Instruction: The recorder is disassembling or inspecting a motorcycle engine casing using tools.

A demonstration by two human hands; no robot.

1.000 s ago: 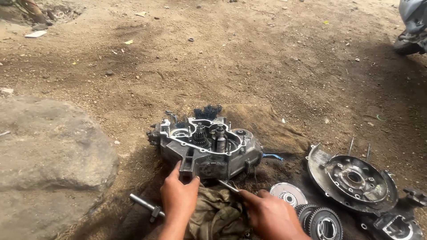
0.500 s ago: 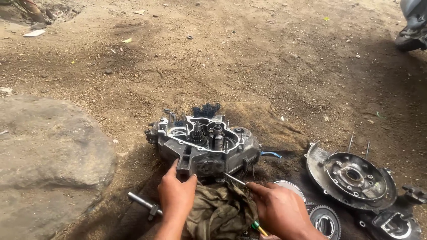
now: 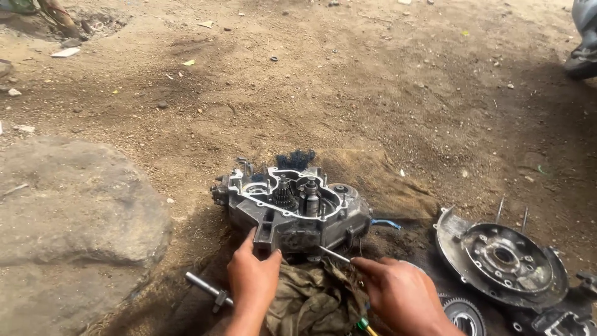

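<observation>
An open grey engine crankcase [image 3: 292, 208] with gears inside sits on dirt ground. My left hand [image 3: 252, 280] rests its fingers against the case's near wall, holding nothing. My right hand [image 3: 401, 295] grips a screwdriver [image 3: 336, 255] with a thin metal shaft and a green-yellow handle end by my wrist; its tip touches the case's lower front edge. A dirty olive rag [image 3: 311, 298] lies bunched between my hands.
A round engine cover [image 3: 504, 258] lies to the right, with a gear [image 3: 463, 314] and other metal parts beside it. A metal T-shaped tool [image 3: 208, 289] lies left of my left hand. A large flat rock [image 3: 68, 211] fills the left side.
My right hand has shifted right and down slightly, keeping the screwdriver tip against the case. The left hand stays on the case's front wall.
</observation>
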